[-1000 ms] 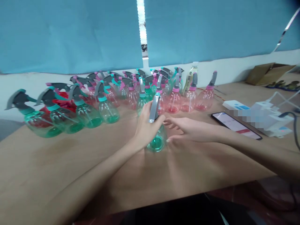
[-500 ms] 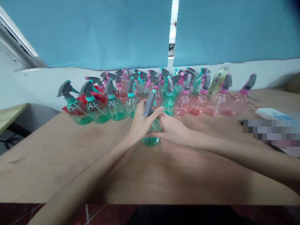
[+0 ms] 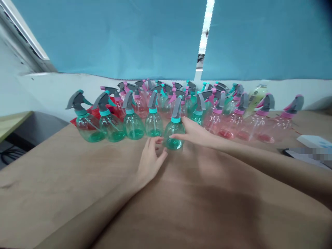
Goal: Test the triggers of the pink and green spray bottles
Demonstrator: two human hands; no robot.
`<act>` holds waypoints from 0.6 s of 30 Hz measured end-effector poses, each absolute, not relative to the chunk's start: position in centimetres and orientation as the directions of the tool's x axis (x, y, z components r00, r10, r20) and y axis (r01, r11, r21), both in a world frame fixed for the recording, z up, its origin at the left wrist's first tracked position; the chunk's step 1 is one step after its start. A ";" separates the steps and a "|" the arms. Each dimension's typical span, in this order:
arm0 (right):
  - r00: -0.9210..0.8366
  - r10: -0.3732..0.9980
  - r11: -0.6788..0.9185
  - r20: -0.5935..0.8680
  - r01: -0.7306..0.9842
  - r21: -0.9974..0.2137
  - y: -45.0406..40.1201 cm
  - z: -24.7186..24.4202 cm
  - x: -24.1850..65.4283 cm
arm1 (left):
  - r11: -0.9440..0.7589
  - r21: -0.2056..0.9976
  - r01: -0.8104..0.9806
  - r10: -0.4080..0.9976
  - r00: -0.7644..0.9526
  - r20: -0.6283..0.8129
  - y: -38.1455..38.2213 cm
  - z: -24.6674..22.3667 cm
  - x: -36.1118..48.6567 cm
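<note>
A clear green spray bottle [image 3: 174,133] with a grey trigger head and turquoise collar stands upright at the middle of the table [image 3: 85,180]. My right hand [image 3: 193,132] is wrapped round its right side, thumb across the front and the other fingers partly hidden behind. Just to the lower left of the bottle is my left hand [image 3: 151,159], its fingers apart and nothing in it. Behind it a front row of bottles runs across, with a green spray bottle [image 3: 133,124] among those on the left and a pink spray bottle [image 3: 233,121] among those on the right.
More spray bottles crowd behind the front row. A red plastic bag [image 3: 94,112] lies at the left among them. On the right are a bottle with a yellow-green label [image 3: 256,98] and a white box [image 3: 313,141]. A blue panel [image 3: 124,41] covers the wall.
My left hand has let go of the green spray bottle and drawn down to its left. The bottle has moved back toward the row, with my right hand still on it. The view has shifted.
</note>
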State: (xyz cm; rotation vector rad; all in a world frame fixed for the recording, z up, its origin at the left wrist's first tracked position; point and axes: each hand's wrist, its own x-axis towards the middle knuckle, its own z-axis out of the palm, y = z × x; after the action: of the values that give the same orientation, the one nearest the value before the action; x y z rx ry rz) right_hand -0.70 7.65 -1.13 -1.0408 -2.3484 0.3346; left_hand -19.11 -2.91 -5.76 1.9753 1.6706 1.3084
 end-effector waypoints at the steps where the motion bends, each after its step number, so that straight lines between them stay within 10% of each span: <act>1: -0.546 0.745 0.668 0.384 0.611 -0.426 8.0 -1.2 -0.9 | -0.323 0.673 0.666 0.885 -0.040 0.465 -3.0 -5.8 -18.9; 18: -0.402 0.869 0.494 0.288 0.694 -0.524 9.9 0.8 -3.2 | -0.296 0.705 0.644 0.932 0.032 0.362 -3.7 -5.8 -18.3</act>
State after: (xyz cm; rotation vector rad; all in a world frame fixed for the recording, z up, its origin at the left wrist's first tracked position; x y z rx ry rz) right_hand -3.24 9.87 0.79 -1.2828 -2.2137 0.4390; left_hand -18.30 -3.69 -5.77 1.9696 1.6013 1.1445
